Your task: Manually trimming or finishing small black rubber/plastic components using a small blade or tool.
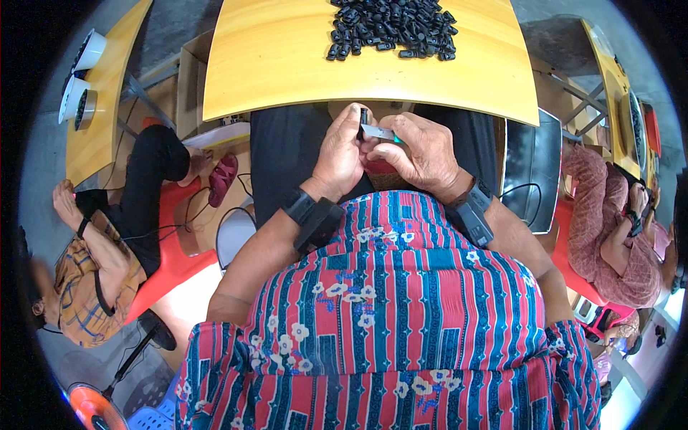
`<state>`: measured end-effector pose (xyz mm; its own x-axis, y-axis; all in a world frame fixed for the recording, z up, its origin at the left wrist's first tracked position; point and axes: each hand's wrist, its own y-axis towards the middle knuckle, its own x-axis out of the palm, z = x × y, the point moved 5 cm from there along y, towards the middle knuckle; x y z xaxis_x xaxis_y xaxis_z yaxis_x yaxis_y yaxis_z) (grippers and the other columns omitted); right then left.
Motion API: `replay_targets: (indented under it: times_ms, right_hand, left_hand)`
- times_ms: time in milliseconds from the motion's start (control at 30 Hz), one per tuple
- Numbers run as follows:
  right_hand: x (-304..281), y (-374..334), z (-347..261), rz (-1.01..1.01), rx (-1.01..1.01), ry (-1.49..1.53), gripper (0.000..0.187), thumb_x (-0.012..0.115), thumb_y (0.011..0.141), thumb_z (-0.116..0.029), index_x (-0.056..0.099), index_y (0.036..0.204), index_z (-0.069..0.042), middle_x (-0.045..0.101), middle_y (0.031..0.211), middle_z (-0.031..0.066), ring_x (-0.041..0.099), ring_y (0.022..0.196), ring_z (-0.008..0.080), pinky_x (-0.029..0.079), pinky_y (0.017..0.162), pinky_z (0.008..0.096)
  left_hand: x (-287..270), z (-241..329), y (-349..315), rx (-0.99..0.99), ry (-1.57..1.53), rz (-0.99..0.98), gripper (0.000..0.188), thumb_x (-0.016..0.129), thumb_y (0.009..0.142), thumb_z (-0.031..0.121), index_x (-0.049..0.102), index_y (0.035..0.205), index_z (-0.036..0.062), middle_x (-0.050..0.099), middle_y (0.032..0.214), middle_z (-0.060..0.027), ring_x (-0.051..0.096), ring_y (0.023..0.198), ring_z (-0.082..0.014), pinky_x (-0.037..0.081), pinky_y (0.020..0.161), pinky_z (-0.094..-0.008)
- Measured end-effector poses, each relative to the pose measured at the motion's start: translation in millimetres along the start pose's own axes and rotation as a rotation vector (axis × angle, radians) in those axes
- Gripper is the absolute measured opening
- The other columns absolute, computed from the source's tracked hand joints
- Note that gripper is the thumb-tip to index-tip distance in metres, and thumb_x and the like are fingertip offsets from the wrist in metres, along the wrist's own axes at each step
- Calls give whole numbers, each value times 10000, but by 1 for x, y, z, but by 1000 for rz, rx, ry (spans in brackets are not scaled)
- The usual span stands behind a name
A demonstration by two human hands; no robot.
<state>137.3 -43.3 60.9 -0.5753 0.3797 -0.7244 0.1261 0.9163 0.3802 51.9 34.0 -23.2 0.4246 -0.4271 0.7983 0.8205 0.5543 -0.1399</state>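
Just below the near edge of the yellow table, above my lap, my left hand pinches a small black plastic part upright between thumb and fingers. My right hand is closed around a small knife with a flat grey blade; a bit of its teal handle shows by the thumb. The blade reaches across to the black part and lies against or very near it; I cannot tell which. Ahead on the table lies a heap of similar black plastic parts.
The yellow table ends just beyond my hands. A black-sided box stands right of my legs, a cardboard box at left. Co-workers sit on red stools either side. White bowls stand on the left table; an orange fan is lower left.
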Motion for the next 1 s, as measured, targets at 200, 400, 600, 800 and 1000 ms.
replay_targets:
  times_ms: [200, 400, 600, 800, 1000]
  right_hand:
    - [4, 2, 1, -94, 33, -168, 248, 564, 873, -329, 569, 879, -81, 595, 760, 107, 612, 707, 310, 487, 609, 408]
    - [6, 3, 1, -116, 64, -227, 259, 534, 894, -334, 568, 873, -78, 589, 751, 106, 610, 706, 301, 485, 604, 403]
    - [8, 2, 4, -140, 104, -256, 268, 525, 897, -343, 568, 869, -81, 595, 755, 101, 613, 710, 294, 485, 606, 398]
    - [8, 3, 4, -145, 123, -242, 255, 529, 893, -337, 569, 869, -86, 600, 766, 99, 615, 721, 296, 485, 608, 401]
    - [9, 3, 6, -155, 134, -241, 241, 536, 888, -327, 574, 882, -89, 601, 772, 97, 615, 726, 301, 488, 609, 403]
  left_hand:
    - [6, 3, -5, -75, 16, -7, 320, 368, 1012, 355, 450, 841, 97, 392, 691, 14, 350, 566, -55, 356, 491, -201]
    - [7, 2, -5, -99, 12, -49, 334, 378, 1006, 382, 463, 859, 95, 388, 688, 19, 352, 571, -49, 358, 502, -197]
    - [9, 1, -6, -121, 5, -60, 326, 396, 1001, 387, 473, 881, 93, 392, 688, 27, 356, 575, -43, 360, 513, -197]
    - [10, 1, -6, -128, -1, -56, 317, 402, 1000, 384, 475, 888, 97, 396, 689, 31, 358, 574, -39, 362, 515, -193]
    - [8, 0, -6, -130, -21, -79, 285, 427, 992, 370, 473, 905, 102, 407, 699, 36, 371, 585, -37, 360, 525, -190]
